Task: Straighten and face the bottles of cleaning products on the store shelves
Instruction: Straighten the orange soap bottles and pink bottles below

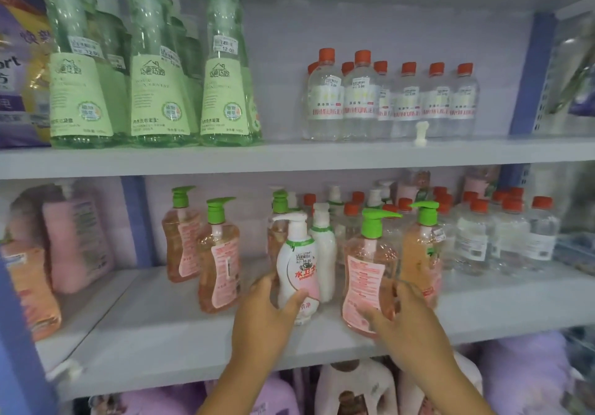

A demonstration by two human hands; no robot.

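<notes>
My left hand [264,314] grips a white pump bottle [297,260] with red lettering at the front of the middle shelf [180,340]. Its label faces me and it stands upright. My right hand [407,324] holds a clear pink pump bottle [367,266] with a green pump head, right of the white one. This bottle stands near the shelf's front edge with a pink text label toward me. Behind it stands an orange pump bottle [420,253]. Two more pink pump bottles [219,260] stand to the left, spaced apart.
Small clear bottles with red caps [502,237] crowd the middle shelf's right side. The upper shelf [289,157] carries tall green bottles [222,70] and a row of clear red-capped bottles [409,99]. Pink bottles [77,237] sit far left. Purple and white jugs [354,389] fill the shelf below.
</notes>
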